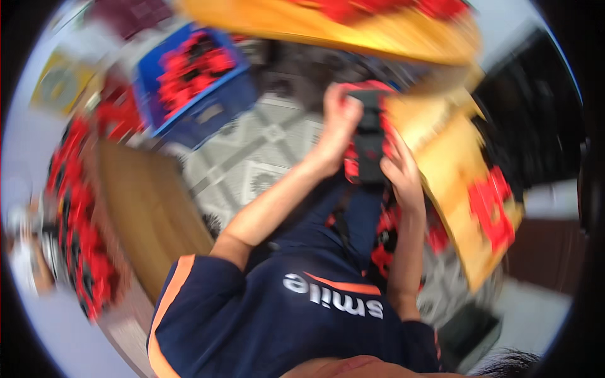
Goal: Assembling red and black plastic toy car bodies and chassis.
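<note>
A long black and red plastic piece (370, 142) is held out in front of me, its middle black and its edges red. My left hand (340, 120) grips the left side, with the thumb over the upper part. Along the opposite edge, my right hand (403, 175) is closed around the lower right side. Motion blur hides the finer detail of the piece. More red and black pieces (382, 255) show beside my right forearm, partly covered by it.
A blue crate (208, 123) of red and black parts stands on the patterned floor (230, 160). Wooden tabletops lie ahead (328, 30) and right (435, 135), the right one bearing a red part (490, 208). Left are a brown panel (148, 214), piled red-black parts (82, 246) and another person (28, 252).
</note>
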The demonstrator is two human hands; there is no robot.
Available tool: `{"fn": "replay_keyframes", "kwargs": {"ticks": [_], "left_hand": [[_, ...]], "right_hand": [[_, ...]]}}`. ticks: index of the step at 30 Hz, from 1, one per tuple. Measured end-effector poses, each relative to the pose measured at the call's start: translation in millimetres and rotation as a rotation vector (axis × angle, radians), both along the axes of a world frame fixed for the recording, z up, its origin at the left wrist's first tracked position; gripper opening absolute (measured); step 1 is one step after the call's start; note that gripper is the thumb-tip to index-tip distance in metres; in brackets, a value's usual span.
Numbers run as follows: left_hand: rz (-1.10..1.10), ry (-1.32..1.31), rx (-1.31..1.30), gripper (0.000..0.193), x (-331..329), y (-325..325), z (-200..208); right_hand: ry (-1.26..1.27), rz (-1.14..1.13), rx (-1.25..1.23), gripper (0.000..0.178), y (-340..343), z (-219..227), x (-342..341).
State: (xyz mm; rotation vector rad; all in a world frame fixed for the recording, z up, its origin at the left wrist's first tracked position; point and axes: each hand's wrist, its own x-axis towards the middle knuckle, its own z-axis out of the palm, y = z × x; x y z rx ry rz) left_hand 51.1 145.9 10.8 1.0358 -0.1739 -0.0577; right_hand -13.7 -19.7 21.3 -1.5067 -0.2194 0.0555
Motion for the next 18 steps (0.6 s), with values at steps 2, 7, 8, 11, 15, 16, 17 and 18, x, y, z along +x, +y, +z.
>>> {"fn": "replay_keyframes", "kwargs": {"ticks": [2,7,8,11,15,16,17,18], "left_hand": [[-0.042,-0.008,0.002,0.097,-14,13,3],[0.326,-0.491,0.517,0.132,-82,62,-7],[0.286,-0.327,0.468,0.132,-93,74,1],[0.401,-0.255,0.425,0.131,-110,108,19],[1.320,-0.336,0.582,0.090,-133,209,90],[1.419,-0.360,0.170,0.063,-165,240,122],[1.734,-0.458,0.156,0.046,-190,263,164],[1.856,-0.496,0.141,0.035,-218,323,168]], "right_hand": [[0.161,-0.134,0.131,0.066,7,-27,-5],[0.129,0.108,0.251,0.058,55,-28,-7],[0.097,0.175,0.207,0.058,65,-29,-3],[-0.058,0.367,0.080,0.065,99,-36,15],[-0.107,0.574,0.161,0.087,127,0,22],[-0.091,0.563,0.140,0.083,135,-6,25],[-0.062,0.462,0.089,0.066,135,-9,26],[-0.059,0.446,0.089,0.066,126,-21,33]]}}
